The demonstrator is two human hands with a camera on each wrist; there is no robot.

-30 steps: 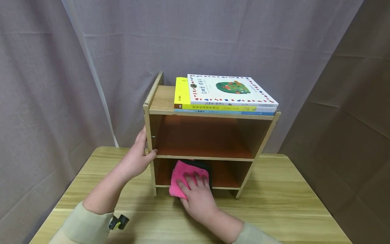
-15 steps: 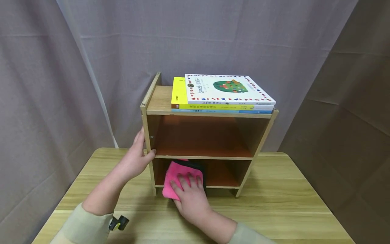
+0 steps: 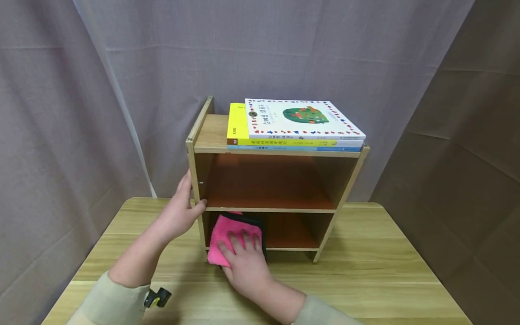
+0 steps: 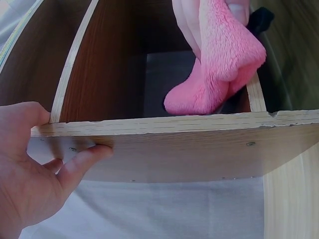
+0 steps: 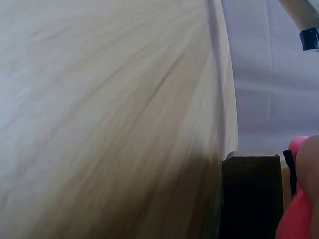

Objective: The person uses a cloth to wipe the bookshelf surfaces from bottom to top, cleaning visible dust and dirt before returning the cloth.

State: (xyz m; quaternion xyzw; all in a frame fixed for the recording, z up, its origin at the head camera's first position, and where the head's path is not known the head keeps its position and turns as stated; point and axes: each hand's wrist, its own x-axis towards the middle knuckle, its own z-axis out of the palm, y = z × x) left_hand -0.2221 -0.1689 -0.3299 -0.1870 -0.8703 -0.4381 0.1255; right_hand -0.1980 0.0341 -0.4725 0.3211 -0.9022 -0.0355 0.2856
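A small wooden shelf [image 3: 268, 210] stands on the table with its open front toward me. My left hand [image 3: 180, 212] grips its left side panel [image 4: 174, 149], thumb over the front edge and fingers along the outer face. In the lower compartment, my right hand [image 3: 247, 268] holds a pink fleecy cloth [image 3: 219, 234] with dark edging, fingers spread across its top. The cloth lies at the left end of the bottom board, draped over its front edge and close to the left panel. In the right wrist view only part of the cloth [image 5: 296, 219] shows.
Several thin books [image 3: 300, 119] lie stacked on the shelf's top, a white picture-book cover uppermost. The middle compartment [image 3: 268, 180] lies above my right hand. Grey curtains [image 3: 284, 49] hang behind and beside the wooden table [image 3: 386, 253].
My right hand has slid left with the pink cloth along the lower compartment, toward the left panel. My left hand keeps its grip on the panel.
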